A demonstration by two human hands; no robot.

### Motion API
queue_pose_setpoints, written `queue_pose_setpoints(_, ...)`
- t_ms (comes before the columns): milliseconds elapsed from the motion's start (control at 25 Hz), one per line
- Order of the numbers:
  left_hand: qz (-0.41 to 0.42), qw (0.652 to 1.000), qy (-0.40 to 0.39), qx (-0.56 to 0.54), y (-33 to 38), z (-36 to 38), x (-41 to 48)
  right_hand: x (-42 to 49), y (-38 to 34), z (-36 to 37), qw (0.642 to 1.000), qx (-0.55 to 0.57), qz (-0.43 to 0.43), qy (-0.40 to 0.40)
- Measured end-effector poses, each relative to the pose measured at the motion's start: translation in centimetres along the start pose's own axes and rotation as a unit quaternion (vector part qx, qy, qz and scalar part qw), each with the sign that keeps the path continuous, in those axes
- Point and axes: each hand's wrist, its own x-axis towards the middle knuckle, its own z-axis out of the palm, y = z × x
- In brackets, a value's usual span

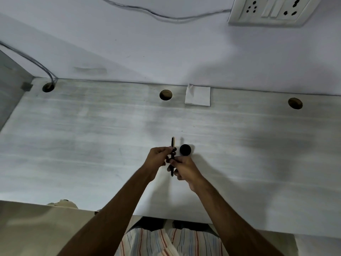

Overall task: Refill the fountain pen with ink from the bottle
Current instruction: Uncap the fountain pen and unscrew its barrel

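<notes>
Left grip (158,157) and right grip (184,169) pinch the fountain pen (172,143) over the pale desk (92,135) — bottle (185,150) beside.

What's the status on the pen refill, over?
Left hand and right hand both gripping slim black fountain pen above pale desk. Round black ink bottle on desk beside it, untouched. Nothing between them.

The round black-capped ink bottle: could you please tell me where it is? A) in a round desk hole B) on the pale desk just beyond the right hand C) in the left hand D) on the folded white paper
B: the round black-capped ink bottle stands on the pale desk just beyond the right hand, which shares the slim black fountain pen with the left hand.
</notes>
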Motion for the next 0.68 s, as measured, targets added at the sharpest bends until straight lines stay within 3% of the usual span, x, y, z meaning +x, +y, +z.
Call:
queue_pose_setpoints(80,0.001,0.999,0.035,-0.013,0.0,0.1,0.1,-0.3,0.1,0.2,1.0,0.029,-0.007,0.0)
queue_pose_setpoints(200,-0.007,0.984,0.131,-0.123,0.7,-0.3,0.5,-0.8,1.1,0.5,0.98,-0.171,-0.066,0.08)
queue_pose_setpoints(280,0.005,0.972,0.174,-0.157,1.9,-1.9,1.9,-1.6,2.7,1.0,0.967,-0.221,-0.064,0.108)
queue_pose_setpoints(400,0.046,0.99,0.13,0.03,2.4,-3.6,3.4,-2.6,4.2,1.6,0.98,-0.13,-0.042,0.143)
queue_pose_setpoints(520,0.099,0.947,0.112,0.283,0.4,-2.8,3.7,-2.6,4.1,1.7,0.981,-0.082,-0.051,0.17)
queue_pose_setpoints(600,0.114,0.922,0.097,0.358,-0.9,-2.1,3.9,-2.4,3.6,1.9,0.98,-0.081,-0.055,0.175)
queue_pose_setpoints(680,0.102,0.918,0.091,0.372,-1.5,-2.0,4.2,-2.3,3.5,1.7,0.978,-0.081,-0.053,0.184)
